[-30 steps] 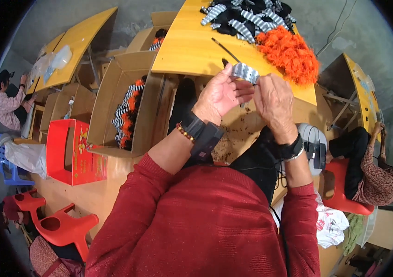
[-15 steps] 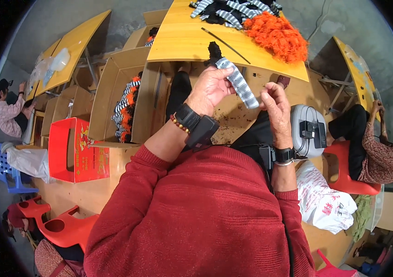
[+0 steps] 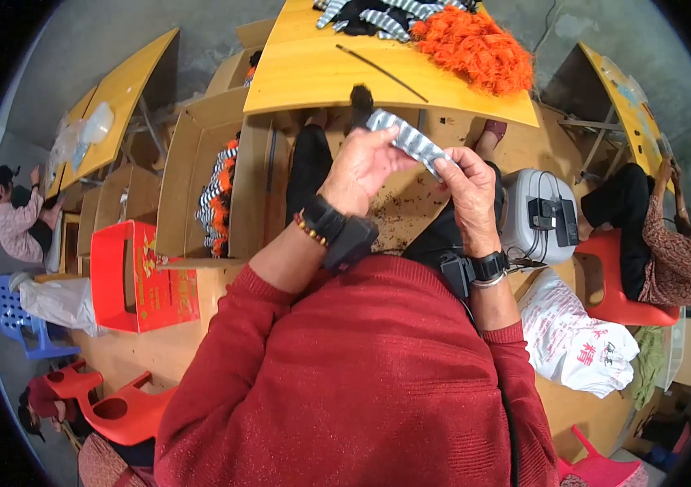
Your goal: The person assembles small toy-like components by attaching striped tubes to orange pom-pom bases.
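Observation:
Between my hands, in front of the table edge, is a grey-and-white striped fabric tube (image 3: 418,148) with a fuzzy black tip (image 3: 361,97) at its far left end. My left hand (image 3: 361,169) is closed on its middle, the thumb lying on top. At the near right end, my right hand (image 3: 472,193) pinches the fabric between thumb and fingers. Palm and fingers hide parts of the tube's underside.
On the yellow table (image 3: 305,73) ahead lie a dark thin rod (image 3: 382,73), a fluffy orange heap (image 3: 479,50) and striped and black pieces (image 3: 386,23). A cardboard box (image 3: 179,178) of striped-and-orange items stands left. A grey case (image 3: 520,215) with black devices is at my right.
My right hand has moved left and now pinches the tube's near end, where its fingers were just beside it. The tube is tilted closer to level. The whole view has shifted slightly.

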Available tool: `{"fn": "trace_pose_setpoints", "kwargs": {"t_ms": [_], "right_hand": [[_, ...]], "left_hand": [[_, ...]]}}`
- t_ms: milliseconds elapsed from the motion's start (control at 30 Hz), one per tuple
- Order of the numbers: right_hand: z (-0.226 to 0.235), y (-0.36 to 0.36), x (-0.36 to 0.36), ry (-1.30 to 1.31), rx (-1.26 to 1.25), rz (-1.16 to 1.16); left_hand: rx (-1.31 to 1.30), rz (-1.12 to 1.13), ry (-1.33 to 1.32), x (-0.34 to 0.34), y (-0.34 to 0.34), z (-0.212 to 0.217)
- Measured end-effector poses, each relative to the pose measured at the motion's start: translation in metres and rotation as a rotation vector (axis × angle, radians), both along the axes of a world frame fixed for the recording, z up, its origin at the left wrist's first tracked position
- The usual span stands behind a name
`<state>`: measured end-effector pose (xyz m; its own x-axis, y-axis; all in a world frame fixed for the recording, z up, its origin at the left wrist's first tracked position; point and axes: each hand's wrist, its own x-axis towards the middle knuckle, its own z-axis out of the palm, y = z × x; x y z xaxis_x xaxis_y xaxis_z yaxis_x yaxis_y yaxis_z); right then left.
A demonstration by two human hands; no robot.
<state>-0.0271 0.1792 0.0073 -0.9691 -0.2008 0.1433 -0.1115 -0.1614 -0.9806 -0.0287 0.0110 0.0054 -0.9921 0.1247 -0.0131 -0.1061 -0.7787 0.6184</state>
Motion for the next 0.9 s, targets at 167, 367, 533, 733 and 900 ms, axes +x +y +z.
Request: {"fn": "trace_pose_setpoints", "kwargs": {"t_ms": [167, 367, 533, 733, 900], "right_hand": [[0.003, 0.017, -0.007, 0.098, 0.149, -0.013], [0.011, 0.004, -0.002, 0.362, 0.487, 0.092], [0.015, -0.006, -0.001, 0.513, 0.57, 0.143], [0.016, -0.005, 0.009, 0.314, 0.448, 0.222], [0.018, 0.008, 0.008, -0.099, -0.011, 0.327]], "left_hand": [[-0.201, -0.199, -0.178, 0.027, -0.029, -0.019], [-0.504, -0.015, 0.087, 0.03, -0.009, 0.017], [-0.768, -0.187, 0.216, 0.032, -0.013, 0.023], [-0.557, -0.281, 0.045, 0.033, -0.016, 0.002], [-0.508, -0.258, 0.061, 0.033, -0.025, 0.006]]}}
